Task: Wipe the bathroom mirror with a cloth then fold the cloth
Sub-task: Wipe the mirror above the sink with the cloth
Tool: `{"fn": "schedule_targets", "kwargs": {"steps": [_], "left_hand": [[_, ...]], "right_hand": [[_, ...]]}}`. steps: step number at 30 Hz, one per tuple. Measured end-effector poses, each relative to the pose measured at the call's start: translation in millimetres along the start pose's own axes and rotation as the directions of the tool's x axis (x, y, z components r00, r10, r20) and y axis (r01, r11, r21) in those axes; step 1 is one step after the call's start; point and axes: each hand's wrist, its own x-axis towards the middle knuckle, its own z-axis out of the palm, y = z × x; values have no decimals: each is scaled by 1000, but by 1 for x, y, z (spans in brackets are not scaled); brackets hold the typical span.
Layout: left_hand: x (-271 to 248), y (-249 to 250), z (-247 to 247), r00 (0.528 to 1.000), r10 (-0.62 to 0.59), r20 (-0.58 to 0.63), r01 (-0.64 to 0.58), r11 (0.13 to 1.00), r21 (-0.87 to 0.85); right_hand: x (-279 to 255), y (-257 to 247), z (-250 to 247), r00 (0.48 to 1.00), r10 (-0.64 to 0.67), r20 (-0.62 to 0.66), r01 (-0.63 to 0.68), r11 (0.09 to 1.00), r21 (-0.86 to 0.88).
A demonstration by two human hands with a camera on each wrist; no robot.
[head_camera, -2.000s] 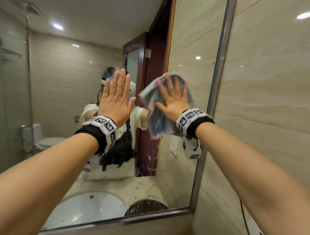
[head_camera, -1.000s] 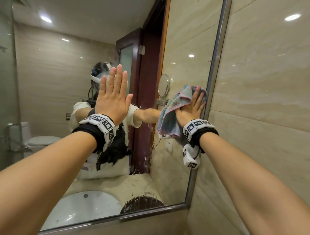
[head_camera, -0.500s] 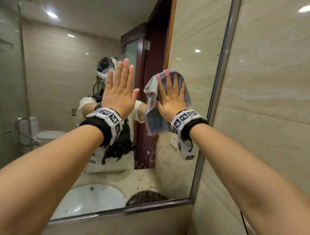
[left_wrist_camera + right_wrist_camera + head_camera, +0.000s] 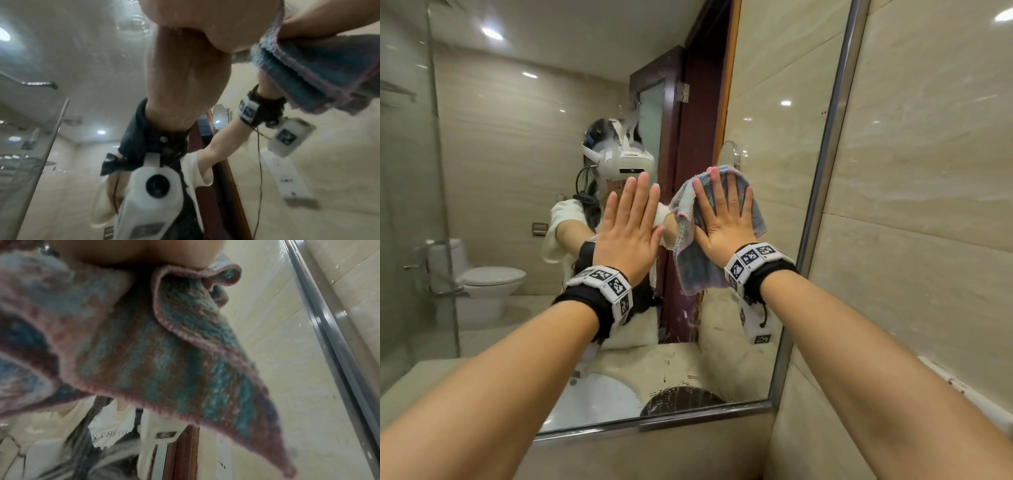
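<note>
A blue-and-pink striped cloth lies flat against the bathroom mirror, its lower corner hanging free. My right hand presses it onto the glass with straight, spread fingers. Just left of it, my left hand rests flat on the mirror with fingers straight, holding nothing. The right wrist view is filled by the cloth hanging under the palm, beside the mirror's metal frame. In the left wrist view I see the cloth at the upper right, and the glass reflecting my palm.
The mirror's metal frame runs close to the right of the cloth, with beige tiled wall beyond. A white outlet strip sits low on that wall. Water drops streak the lower glass, which reflects a sink, a toilet and a dark door.
My right hand has swept the cloth to the mirror's right edge, back left, and now lower. The left hand has stayed flat on the glass, and the view has tilted down.
</note>
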Motion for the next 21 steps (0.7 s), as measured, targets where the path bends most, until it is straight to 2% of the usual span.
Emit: {"fn": "schedule_targets", "kwargs": {"steps": [5,6,8,10,11,14,21], "left_hand": [[-1,-1,2,1000,-4,-10,4,1000,21],[-1,-1,2,1000,-5,-12,6,1000,18],[-2,-1,3,1000,-13,-17,13,1000,9],[-2,0,3,1000,-11,-22,11,1000,-1],[-2,0,4,1000,-8,-24,7,1000,-5],[-2,0,4,999,4,-32,-5,1000,-15],[-2,1,5,998,5,-60,-7,999,-31]], "right_hand": [[3,7,-8,999,-28,39,27,999,20],[8,13,-13,999,-2,43,1,1000,26],[23,29,-28,988,153,29,-155,984,86],[36,45,-43,942,336,-5,-332,933,140],[39,50,-45,925,379,-35,-372,918,135],[33,53,-38,912,394,-112,-380,916,129],[-20,54,2,916,402,-12,-400,913,78]]}}
